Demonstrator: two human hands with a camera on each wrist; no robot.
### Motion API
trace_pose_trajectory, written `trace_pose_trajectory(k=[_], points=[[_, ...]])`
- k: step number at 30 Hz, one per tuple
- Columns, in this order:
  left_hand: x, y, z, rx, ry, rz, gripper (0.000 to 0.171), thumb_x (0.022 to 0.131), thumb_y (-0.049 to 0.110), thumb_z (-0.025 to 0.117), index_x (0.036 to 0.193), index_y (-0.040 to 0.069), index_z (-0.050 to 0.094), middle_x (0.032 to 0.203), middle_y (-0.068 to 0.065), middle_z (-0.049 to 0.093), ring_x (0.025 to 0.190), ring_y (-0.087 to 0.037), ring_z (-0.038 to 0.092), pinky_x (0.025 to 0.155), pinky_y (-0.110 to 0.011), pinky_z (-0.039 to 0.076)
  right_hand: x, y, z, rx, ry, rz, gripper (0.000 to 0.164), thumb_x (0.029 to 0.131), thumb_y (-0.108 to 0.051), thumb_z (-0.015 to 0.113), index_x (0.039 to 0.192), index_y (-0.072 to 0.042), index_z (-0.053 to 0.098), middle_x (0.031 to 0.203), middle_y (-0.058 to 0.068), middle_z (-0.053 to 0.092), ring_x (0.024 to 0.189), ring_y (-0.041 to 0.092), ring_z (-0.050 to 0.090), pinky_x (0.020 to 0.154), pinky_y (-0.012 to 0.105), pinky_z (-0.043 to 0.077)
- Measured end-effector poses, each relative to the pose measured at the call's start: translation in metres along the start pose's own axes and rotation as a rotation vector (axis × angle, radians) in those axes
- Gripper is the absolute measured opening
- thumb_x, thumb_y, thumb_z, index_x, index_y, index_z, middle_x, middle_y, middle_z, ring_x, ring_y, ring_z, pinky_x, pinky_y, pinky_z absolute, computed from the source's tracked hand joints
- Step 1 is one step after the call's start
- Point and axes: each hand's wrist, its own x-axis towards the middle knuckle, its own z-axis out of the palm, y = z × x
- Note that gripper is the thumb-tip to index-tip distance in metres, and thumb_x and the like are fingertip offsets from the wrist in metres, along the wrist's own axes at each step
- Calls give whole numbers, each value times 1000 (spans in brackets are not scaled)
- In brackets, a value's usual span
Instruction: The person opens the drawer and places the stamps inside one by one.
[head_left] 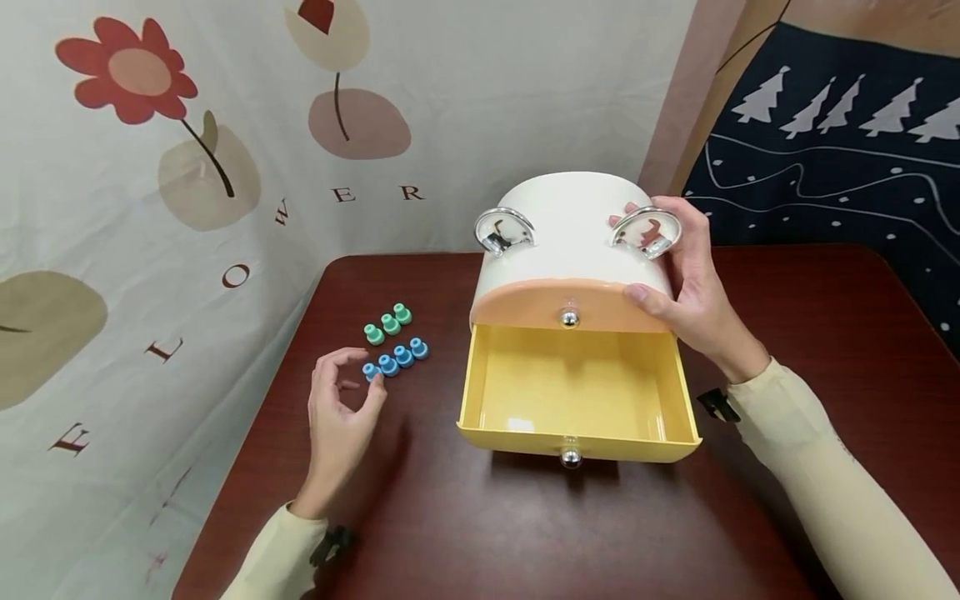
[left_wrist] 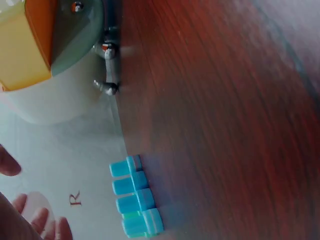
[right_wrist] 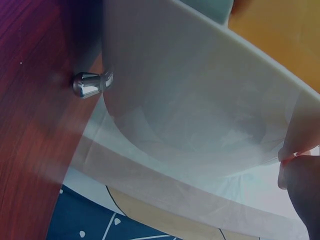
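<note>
A small white drawer cabinet (head_left: pixel 573 225) stands on the table with two shiny silver ears on top. Its yellow drawer (head_left: pixel 573 383) is pulled out, showing a bare inside, below a closed orange drawer (head_left: pixel 525 302). My right hand (head_left: pixel 697 292) grips the cabinet's right side, thumb on the front edge and fingers behind the ear. Left of the cabinet, several blue pegs (head_left: pixel 403 357) stand in a slanting row, with three green pegs (head_left: pixel 390 324) behind. Over the nearest blue pegs hovers my left hand (head_left: pixel 341 417), thumb and fingers spread apart, holding nothing.
The dark red wooden table (head_left: pixel 420 517) carries all of this. Behind it hangs a pale cloth (head_left: pixel 465 108) with flowers and letters. At the right back is a navy cloth (head_left: pixel 825 175) with white trees. Silver feet (right_wrist: pixel 90 84) support the cabinet.
</note>
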Motion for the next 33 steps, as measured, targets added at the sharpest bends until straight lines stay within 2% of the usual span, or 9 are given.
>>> trace_pose_trajectory(k=[1, 7, 11, 13, 16, 24, 27, 30, 33], points=[[0, -7, -2, 19, -7, -37, 36, 91, -9, 76, 125, -7, 65, 130, -19, 64, 113, -19, 55, 84, -37, 46, 0, 1, 0, 2, 0, 2, 90, 83, 4, 67, 162, -15, 27, 161, 16, 46, 151, 31, 40, 127, 38, 30], [0, -14, -14, 163, -38, -246, 22, 94, 0, 78, 114, -3, 68, 133, -13, 68, 114, -31, 57, 83, -35, 49, 1, 3, 1, 3, -19, 4, 91, 85, 1, 69, 163, -17, 27, 163, 16, 44, 152, 33, 37, 129, 42, 25], [2, -17, -17, 230, -93, -316, 21, 96, 5, 78, 114, -2, 71, 130, -13, 72, 110, -34, 60, 79, -25, 50, 2, 4, 0, 29, -20, -2, 90, 85, 2, 69, 163, -17, 28, 163, 17, 45, 156, 34, 36, 130, 43, 24], [4, -19, -16, 247, -119, -322, 23, 96, 7, 79, 117, -1, 72, 127, -13, 74, 107, -34, 62, 77, -20, 48, 2, 4, 0, 38, -17, 0, 90, 85, 3, 69, 162, -17, 28, 163, 18, 45, 156, 33, 37, 130, 43, 25], [6, -21, -13, 260, -140, -324, 26, 96, 8, 80, 120, 0, 74, 124, -14, 73, 104, -33, 62, 76, -18, 47, 1, 4, -1, 48, -13, 4, 89, 85, 4, 68, 162, -17, 28, 162, 19, 46, 155, 32, 38, 129, 42, 26], [6, -27, -8, 341, -114, -320, 19, 96, 9, 79, 114, 4, 79, 111, -16, 79, 78, -32, 73, 70, -33, 49, 0, 4, 0, 33, -21, 21, 91, 85, 2, 69, 162, -20, 27, 159, 15, 46, 150, 33, 40, 125, 37, 34], [6, -30, -7, 341, -93, -311, 16, 96, 9, 80, 111, 3, 79, 107, -18, 80, 86, -34, 74, 75, -41, 48, 1, 4, 0, 38, -22, 20, 91, 85, 3, 69, 162, -19, 27, 160, 16, 46, 150, 33, 41, 125, 37, 35], [6, -34, -5, 333, -74, -287, 16, 94, 7, 80, 110, 1, 78, 109, -20, 78, 98, -39, 68, 83, -49, 44, 0, 5, -1, 37, -18, 16, 90, 84, 3, 69, 162, -19, 27, 159, 16, 46, 150, 33, 41, 125, 37, 35], [8, -37, -2, 333, -71, -273, 17, 93, 6, 81, 109, -1, 78, 109, -21, 76, 104, -41, 63, 87, -52, 43, 0, 5, -2, 28, -12, 10, 90, 84, 3, 68, 161, -18, 27, 160, 16, 44, 150, 33, 41, 126, 38, 32]])
